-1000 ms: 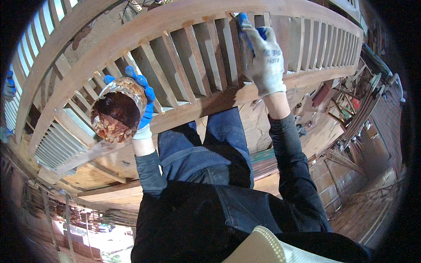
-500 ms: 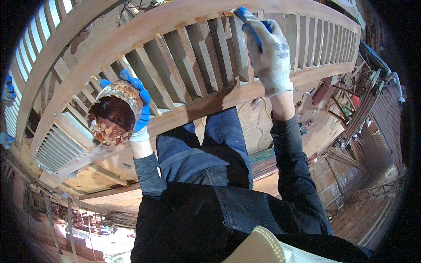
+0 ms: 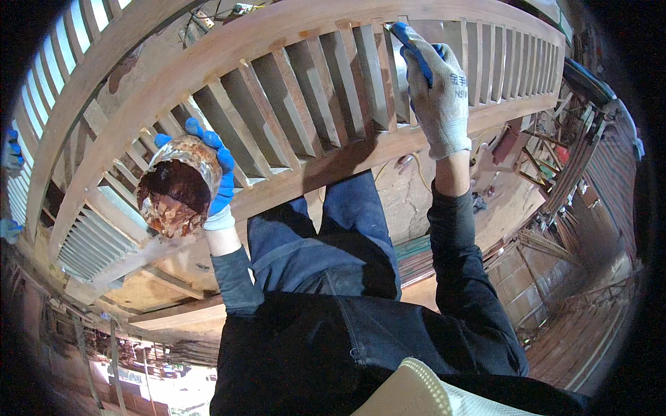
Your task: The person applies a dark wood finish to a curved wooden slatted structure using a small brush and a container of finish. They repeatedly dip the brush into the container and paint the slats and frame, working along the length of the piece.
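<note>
My left hand [image 3: 223,177], in a white glove with blue-coated fingers, grips a round can [image 3: 182,156] crusted with brown and rust-coloured residue. Its open mouth faces me and shows a dark reddish-brown inside. My right hand [image 3: 438,90], gloved alike, reaches to the far rail of a curved wooden slatted frame [image 3: 291,33]. Its fingers are pressed together by the top of a slat [image 3: 383,73]; whatever they hold is hidden. The can is above the near left part of the frame, whose slats run between two long rails.
Another curved slatted frame [image 3: 52,128] stands at the left. At the far left edge show another person's blue-gloved fingers [image 3: 14,149]. Stacked wooden pieces [image 3: 579,163] lie at the right, and a yellow cord [image 3: 420,170] runs over the ground beyond my legs.
My right hand has shifted a little to the right along the far rail. The slatted frame appears slightly further left in view. My left hand still holds the can, now slightly lower.
</note>
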A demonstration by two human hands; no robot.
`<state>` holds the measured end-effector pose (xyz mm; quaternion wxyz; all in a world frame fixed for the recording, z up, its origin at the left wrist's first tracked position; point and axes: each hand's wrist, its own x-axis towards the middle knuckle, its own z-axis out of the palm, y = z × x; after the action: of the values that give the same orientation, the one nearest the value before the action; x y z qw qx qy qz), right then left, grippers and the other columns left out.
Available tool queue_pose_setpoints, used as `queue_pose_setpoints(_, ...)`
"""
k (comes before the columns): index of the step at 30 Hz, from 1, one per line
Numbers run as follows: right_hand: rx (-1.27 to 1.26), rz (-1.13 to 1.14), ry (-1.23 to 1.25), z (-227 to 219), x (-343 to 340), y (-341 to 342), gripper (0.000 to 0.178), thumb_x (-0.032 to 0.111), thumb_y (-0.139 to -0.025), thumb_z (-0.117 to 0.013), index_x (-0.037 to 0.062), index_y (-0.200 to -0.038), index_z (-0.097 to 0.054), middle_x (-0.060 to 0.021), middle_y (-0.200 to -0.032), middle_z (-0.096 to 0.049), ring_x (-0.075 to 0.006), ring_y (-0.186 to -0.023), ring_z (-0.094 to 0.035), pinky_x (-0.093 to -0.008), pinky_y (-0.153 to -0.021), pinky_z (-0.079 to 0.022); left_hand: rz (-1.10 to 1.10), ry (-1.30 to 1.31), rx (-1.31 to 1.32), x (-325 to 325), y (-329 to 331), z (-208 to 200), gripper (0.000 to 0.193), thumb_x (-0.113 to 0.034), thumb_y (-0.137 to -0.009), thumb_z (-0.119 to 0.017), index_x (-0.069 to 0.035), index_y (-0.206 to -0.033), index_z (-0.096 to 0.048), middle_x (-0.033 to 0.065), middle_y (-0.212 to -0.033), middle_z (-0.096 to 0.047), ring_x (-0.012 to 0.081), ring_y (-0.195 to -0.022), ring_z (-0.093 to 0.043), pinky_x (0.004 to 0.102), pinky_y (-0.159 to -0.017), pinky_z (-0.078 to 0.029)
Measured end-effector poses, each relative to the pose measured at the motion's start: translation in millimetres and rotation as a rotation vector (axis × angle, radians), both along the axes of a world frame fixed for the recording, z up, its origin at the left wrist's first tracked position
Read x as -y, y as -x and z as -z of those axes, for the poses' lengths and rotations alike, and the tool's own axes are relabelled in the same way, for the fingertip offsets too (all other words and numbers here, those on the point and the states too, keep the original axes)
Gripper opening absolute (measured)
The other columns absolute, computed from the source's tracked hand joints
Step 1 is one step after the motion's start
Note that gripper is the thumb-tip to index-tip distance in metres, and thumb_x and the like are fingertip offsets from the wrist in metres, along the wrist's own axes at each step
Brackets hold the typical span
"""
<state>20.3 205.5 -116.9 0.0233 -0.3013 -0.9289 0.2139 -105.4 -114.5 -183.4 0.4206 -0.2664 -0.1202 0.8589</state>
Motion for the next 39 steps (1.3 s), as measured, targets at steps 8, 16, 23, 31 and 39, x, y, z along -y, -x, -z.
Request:
queue_pose_setpoints(8,-0.071,-0.017,-0.106,34.0,4.4,-0.1,0.030,0.010,-0.082,-0.063,0.0167,-0.111,-0.065,-0.0148,-0.095,-0.058,-0.0349,-0.077,-0.063,-0.0432,-0.066,-0.052,0.029,-0.001,0.003,-1.6,2.2,-0.4,0.039,-0.041,-0.098,-0.050,-0.017,-0.128,-0.059,0.0165,-0.139,-0.050,0.0336,-0.127,-0.047,0.0576,-0.100,-0.042)
queue_pose_setpoints(16,-0.166,-0.108,-0.058,22.0,-9.7,-6.8,0.037,0.008,-0.080,-0.063,0.0178,-0.115,-0.062,-0.0139,-0.097,-0.059,-0.0351,-0.079,-0.064,-0.0419,-0.066,-0.053,-0.015,0.074,-0.071,2.5,-1.9,0.2,0.034,-0.037,-0.097,-0.051,-0.023,-0.127,-0.061,0.0152,-0.140,-0.049,0.0337,-0.127,-0.047,0.0567,-0.101,-0.042)
queue_pose_setpoints(23,0.039,-0.211,-0.095,14.6,-16.6,-6.2,0.041,0.007,-0.081,-0.063,0.0254,-0.118,-0.062,-0.0111,-0.096,-0.059,-0.0332,-0.075,-0.065,-0.0419,-0.064,-0.053,0.015,-0.023,0.023,-3.8,1.5,-2.5,0.035,-0.038,-0.097,-0.052,-0.023,-0.127,-0.060,0.0145,-0.140,-0.049,0.0335,-0.127,-0.046,0.0558,-0.101,-0.042)
queue_pose_setpoints(31,0.105,-0.185,-0.098,8.3,-12.8,-4.3,0.035,0.004,-0.083,-0.059,0.0146,-0.116,-0.064,-0.0135,-0.095,-0.060,-0.0331,-0.078,-0.063,-0.0394,-0.067,-0.052,0.036,-0.018,0.054,-1.5,2.7,0.0,0.042,-0.042,-0.097,-0.051,-0.016,-0.130,-0.057,0.0143,-0.138,-0.052,0.0328,-0.126,-0.047,0.0551,-0.102,-0.041)
queue_pose_setpoints(39,0.049,-0.171,-0.088,17.1,-13.5,2.3,0.036,0.003,-0.085,-0.058,0.0146,-0.118,-0.063,-0.0128,-0.096,-0.059,-0.0328,-0.080,-0.063,-0.0393,-0.068,-0.051,0.019,0.033,-0.020,4.4,1.5,4.9,0.043,-0.041,-0.097,-0.052,-0.014,-0.130,-0.057,0.0137,-0.137,-0.052,0.0325,-0.126,-0.047,0.0552,-0.102,-0.042)
